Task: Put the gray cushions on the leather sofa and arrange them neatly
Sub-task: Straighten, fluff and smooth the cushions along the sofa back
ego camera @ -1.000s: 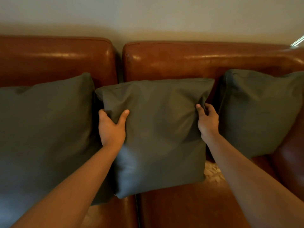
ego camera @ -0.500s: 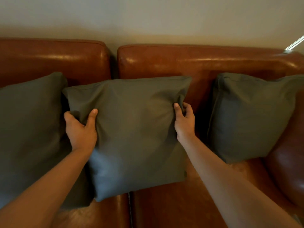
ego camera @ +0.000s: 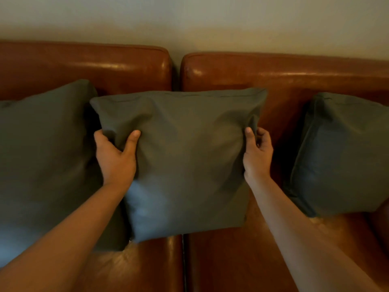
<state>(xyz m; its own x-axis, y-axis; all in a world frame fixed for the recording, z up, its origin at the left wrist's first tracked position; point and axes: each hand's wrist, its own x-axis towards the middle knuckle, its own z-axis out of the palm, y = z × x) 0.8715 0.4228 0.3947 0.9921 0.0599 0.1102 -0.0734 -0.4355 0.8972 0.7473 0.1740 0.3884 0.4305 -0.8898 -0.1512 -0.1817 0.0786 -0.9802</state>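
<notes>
Three gray cushions lean against the backrest of the brown leather sofa [ego camera: 294,81]. The middle cushion [ego camera: 185,157] stands upright over the gap between the two seat sections. My left hand [ego camera: 114,159] grips its left edge, thumb on the front. Its right edge is pinched by my right hand [ego camera: 256,154]. The left cushion [ego camera: 42,161] touches and partly sits behind the middle one. Further right, the right cushion [ego camera: 341,157] stands apart from it, with bare leather between them.
A pale wall [ego camera: 189,22] runs behind the sofa. The seam between the two seat cushions [ego camera: 184,266] runs down the middle. Bare seat leather lies in front of the cushions at the lower right.
Both hands slid the middle cushion leftwards along the backrest, away from the right cushion and up against the left one. The gap on its right has widened.
</notes>
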